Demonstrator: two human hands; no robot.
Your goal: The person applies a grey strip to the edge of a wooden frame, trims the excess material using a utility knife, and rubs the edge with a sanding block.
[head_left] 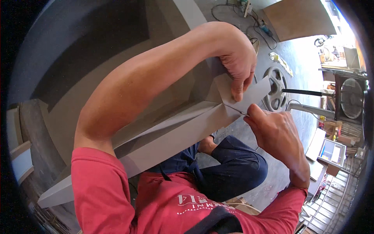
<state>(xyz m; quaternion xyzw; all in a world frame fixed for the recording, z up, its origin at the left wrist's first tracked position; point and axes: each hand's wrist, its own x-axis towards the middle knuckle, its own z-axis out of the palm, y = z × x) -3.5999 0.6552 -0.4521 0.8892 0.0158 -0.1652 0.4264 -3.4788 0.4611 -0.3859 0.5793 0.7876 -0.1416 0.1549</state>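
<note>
A large grey open box (175,150) with folded strips along its edge lies across my lap. My left hand (239,66) reaches over the box to its corner, fingers curled over a pale grey flap (253,95), with the thumb pressed on it. My right hand (272,136) is closed around a thin metal tool (239,111), whose tip lies along the seam at the corner, just below my left thumb. The exact kind of tool is too small to tell.
Beyond the box are a grey five-spoke wheel-shaped base (274,99) with a black pole, a cabled power tool (265,29) on the floor, a brown board (300,19), a standing fan (350,99), and stacked panels (331,150) at the right. Curved boards (17,140) stand at the left.
</note>
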